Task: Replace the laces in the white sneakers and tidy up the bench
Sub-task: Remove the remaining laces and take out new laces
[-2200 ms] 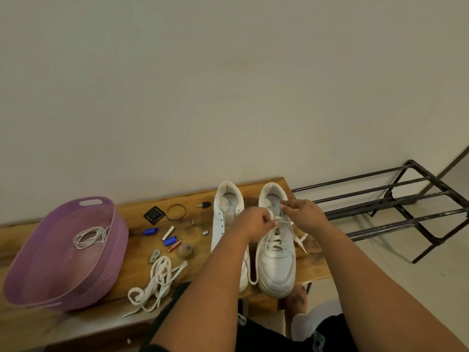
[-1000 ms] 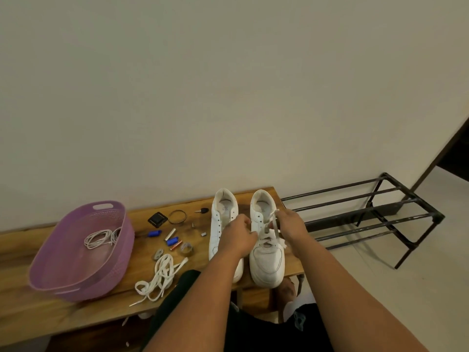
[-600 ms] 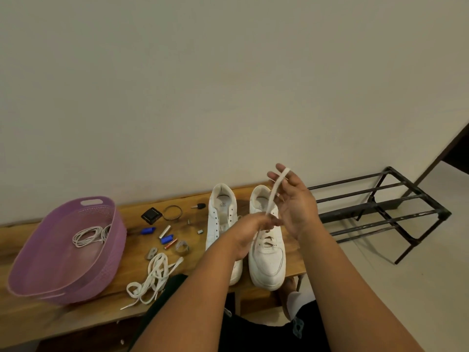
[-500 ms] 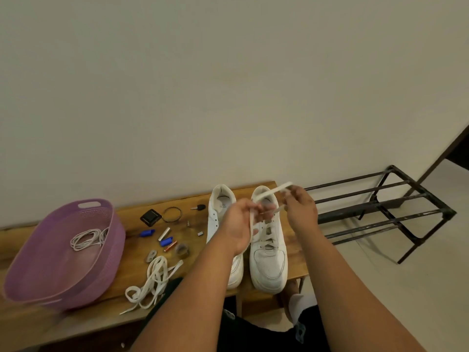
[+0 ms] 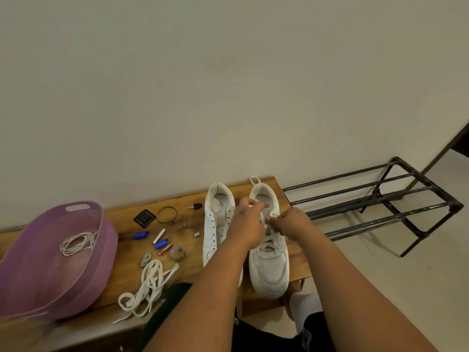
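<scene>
Your left hand (image 5: pixel 247 222) and right hand (image 5: pixel 289 222) both have fingers curled, pinching the lace (image 5: pixel 267 228) over the right sneaker (image 5: pixel 269 265) on the surface (image 5: pixel 127 250). The lace looks light, soft and floppy, so pinch near its stiff tip. The shoe looks light enough to slide, so steady it.

two white sneakers (image 5: pixel 269 260), one purple basket (image 5: pixel 25 288), two blue caps (image 5: pixel 141 235), one black rack (image 5: pixel 380 199), two hands (image 5: pixel 247 226)

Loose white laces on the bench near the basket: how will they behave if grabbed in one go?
The loose laces lie in a limp tangle, so likely floppy and light. Ends trail toward the bench edge, so probably they dangle and snag.
</scene>
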